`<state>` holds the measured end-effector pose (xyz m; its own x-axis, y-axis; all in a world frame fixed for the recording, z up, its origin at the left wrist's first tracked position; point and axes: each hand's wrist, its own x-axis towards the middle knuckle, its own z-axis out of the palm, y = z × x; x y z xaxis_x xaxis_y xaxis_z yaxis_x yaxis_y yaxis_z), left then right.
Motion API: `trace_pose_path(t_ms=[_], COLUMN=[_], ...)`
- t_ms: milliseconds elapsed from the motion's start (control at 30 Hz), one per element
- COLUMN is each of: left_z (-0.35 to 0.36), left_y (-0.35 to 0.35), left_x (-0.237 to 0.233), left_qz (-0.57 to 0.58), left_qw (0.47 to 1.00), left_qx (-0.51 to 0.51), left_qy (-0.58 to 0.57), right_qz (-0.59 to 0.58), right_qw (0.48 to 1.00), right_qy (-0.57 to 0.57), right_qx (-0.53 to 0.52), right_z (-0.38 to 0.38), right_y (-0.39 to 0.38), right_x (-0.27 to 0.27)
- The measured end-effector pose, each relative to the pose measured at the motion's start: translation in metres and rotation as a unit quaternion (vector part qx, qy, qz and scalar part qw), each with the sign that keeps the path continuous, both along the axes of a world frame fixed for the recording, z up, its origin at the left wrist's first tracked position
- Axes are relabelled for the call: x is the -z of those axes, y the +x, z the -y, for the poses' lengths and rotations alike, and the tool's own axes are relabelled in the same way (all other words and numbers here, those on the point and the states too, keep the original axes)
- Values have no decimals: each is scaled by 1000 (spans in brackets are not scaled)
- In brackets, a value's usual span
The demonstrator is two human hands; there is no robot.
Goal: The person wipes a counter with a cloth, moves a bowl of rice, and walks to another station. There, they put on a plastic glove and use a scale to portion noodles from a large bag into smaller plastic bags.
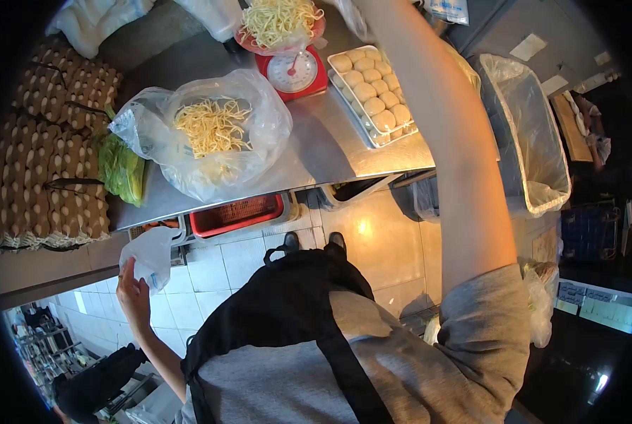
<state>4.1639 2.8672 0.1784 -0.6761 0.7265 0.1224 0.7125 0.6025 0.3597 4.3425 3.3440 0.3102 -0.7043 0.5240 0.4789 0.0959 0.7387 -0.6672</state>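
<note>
Translucent, thin plastic bag (155,254) hangs pinched in the left hand (133,293). Beyond, pale-yellow noodle strands (210,128) lie in a wide clear bag (263,152). Apparently reaching, the right arm (464,152) needs clearance over pale, round dough balls (364,91); the right hand is out of view.

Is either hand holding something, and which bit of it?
The left hand holds a thin plastic bag by its left edge. The right hand is out of view, so I can't tell about that one.
</note>
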Motion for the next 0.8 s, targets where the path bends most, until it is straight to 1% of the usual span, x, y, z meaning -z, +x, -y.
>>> trace_pose_path(t_ms=[67,167,267,300,333,367,400,433,467,533,567,600,700,767,800], left_z=[-4,0,-13,-10,-8,-6,-4,-4,-4,-3,-3,-5,-10,-13,-15], left_y=[2,-7,3,2,-1,-3,-3,-3,-3,-4,-5,-5,-3,-2,0], left_x=[-4,10,-1,-1,1,2,2,1,1,-1,-2,-4,-9,-11,-12], left_qz=[30,-47,-12,-17,-22,-28,-35,-43,-51,-79,-94,-83,-57,-47,-50], left_qw=[997,999,1000,1000,1000,999,999,999,999,996,995,996,998,998,998], left_qx=[-63,-17,-28,-17,-5,5,7,8,11,33,45,42,26,1,-2], left_qy=[-43,-10,7,9,13,16,9,4,-4,-4,-3,-3,-13,-32,-33], right_qz=[5,41,88,93,89,83,52,6,58,104,98,92,152,148,147], right_qw=[997,986,971,966,984,990,986,960,973,982,986,988,977,981,982], right_qy=[-33,-75,-146,-166,-61,45,-105,-251,-212,-154,-137,-120,-149,-125,-111], right_qx=[-66,-143,-170,-173,-139,-103,-120,-124,-74,-22,-21,-19,-15,-26,-32], right_z=[6,19,40,48,57,61,64,68,73,87,91,94,98,94,94], right_y=[-15,-35,-32,-28,-20,-17,-17,-18,-12,-2,1,5,14,9,9], right_x=[32,99,152,163,161,159,165,171,177,175,177,177,171,192,192])
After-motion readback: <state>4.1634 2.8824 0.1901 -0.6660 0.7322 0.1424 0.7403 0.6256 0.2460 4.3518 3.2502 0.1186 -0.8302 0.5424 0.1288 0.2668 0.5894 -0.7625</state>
